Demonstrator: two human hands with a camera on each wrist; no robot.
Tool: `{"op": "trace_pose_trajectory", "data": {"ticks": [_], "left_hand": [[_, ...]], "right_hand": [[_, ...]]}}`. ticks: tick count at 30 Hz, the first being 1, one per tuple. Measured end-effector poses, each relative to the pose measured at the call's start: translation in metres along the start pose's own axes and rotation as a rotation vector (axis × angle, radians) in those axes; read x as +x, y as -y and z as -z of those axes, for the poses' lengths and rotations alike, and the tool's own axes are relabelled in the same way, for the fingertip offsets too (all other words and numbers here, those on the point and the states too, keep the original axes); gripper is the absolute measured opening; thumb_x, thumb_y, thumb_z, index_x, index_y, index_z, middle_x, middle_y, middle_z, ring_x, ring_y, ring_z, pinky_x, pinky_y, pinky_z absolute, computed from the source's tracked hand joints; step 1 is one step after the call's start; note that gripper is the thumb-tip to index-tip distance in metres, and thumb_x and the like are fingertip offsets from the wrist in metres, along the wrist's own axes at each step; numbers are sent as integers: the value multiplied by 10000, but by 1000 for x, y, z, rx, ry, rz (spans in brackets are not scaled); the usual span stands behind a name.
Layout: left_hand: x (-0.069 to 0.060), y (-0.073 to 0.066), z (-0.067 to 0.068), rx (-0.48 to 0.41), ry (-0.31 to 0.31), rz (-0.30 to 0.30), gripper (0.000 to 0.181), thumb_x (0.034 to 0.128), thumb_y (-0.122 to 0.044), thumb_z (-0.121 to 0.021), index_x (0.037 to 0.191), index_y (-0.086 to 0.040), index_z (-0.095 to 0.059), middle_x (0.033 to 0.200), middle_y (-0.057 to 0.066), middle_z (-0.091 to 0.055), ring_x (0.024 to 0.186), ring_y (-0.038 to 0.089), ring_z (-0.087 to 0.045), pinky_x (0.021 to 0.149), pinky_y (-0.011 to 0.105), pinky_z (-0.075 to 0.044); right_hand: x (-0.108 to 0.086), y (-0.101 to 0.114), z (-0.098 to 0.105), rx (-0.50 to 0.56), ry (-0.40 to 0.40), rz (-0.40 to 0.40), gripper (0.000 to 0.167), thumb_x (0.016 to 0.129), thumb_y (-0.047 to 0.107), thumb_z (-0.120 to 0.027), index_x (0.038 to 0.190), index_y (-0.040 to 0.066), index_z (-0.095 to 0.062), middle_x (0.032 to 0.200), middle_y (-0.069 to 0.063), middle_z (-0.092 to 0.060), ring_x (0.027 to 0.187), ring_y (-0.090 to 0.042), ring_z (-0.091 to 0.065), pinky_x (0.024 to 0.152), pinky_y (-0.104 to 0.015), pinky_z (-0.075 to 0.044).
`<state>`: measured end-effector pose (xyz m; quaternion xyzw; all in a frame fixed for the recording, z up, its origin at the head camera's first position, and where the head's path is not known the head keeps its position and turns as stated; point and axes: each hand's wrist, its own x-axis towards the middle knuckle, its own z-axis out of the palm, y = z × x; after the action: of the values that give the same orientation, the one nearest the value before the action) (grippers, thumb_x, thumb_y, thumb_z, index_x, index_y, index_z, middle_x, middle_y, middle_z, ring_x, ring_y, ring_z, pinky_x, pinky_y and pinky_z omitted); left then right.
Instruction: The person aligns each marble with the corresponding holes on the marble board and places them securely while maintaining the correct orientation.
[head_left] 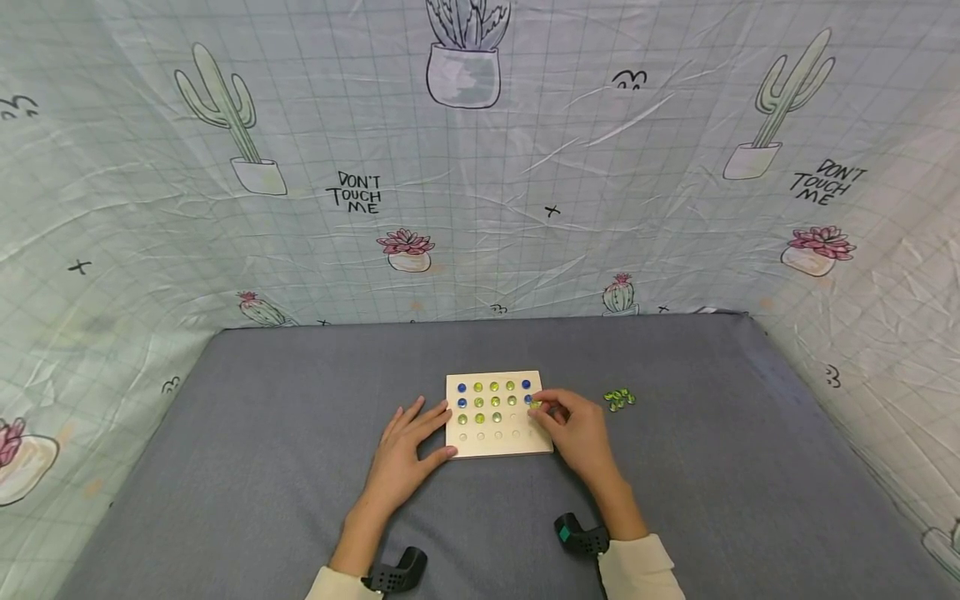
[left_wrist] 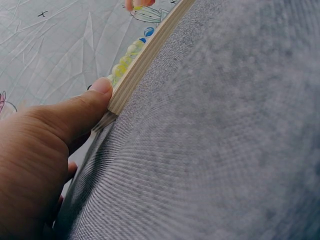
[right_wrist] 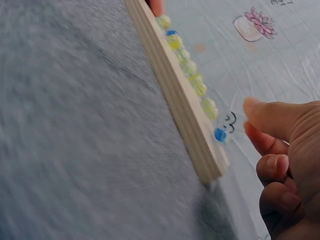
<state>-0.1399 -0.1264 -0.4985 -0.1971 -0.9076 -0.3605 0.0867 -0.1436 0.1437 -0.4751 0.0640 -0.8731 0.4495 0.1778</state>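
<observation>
A light wooden board (head_left: pixel 495 447) lies flat, with rows of round hollows holding blue marbles (head_left: pixel 462 388) and yellow-green marbles (head_left: pixel 494 387). The front row of hollows holds none. My left hand (head_left: pixel 399 467) rests at the board's left side, fingers spread, its thumb touching the front left corner, as the left wrist view also shows. Above the board's right side, my right hand (head_left: pixel 583 433) pinches a yellow-green marble (head_left: pixel 535 405) between thumb and fingertips, beside a blue one in the second row. The right wrist view shows the other fingers curled, the marble hidden.
A small pile of green marbles (head_left: pixel 619 399) lies on the grey cloth (head_left: pixel 300 400) to the right of the board. Behind and at both sides hangs a pale curtain (head_left: pixel 480 167) printed with cacti. Black wrist devices (head_left: pixel 399 571) sit on both wrists.
</observation>
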Motion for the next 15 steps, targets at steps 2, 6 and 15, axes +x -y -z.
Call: {"op": "trace_pose_trajectory", "data": {"ticks": [2,6,15], "left_hand": [[0,0,0,0,6,8,594,786,-375,-762,1308,-131,-618,1378,15,-534,1371,315,-330,1166,495,-141],[0,1,0,-3,13,13,595,787,-372,-764,1314,-141,-613,1385,7,-526,1376,296,-326,1172,474,-130],[0,1,0,0,4,5,597,789,-383,-759,1316,-145,-610,1387,-3,-522,1375,294,-329,1171,476,-136]], "right_hand": [[0,0,-3,18,-3,3,167,781,111,-805,932,124,-734,701,81,-578,506,-81,-398,431,-220,-334],[-1,1,-9,39,-1,-13,162,781,128,-807,926,139,-735,698,87,-579,514,-82,-402,438,-219,-330],[-2,1,-20,78,33,-22,180,771,111,-810,934,136,-737,705,98,-588,519,-83,-422,450,-209,-342]]}}
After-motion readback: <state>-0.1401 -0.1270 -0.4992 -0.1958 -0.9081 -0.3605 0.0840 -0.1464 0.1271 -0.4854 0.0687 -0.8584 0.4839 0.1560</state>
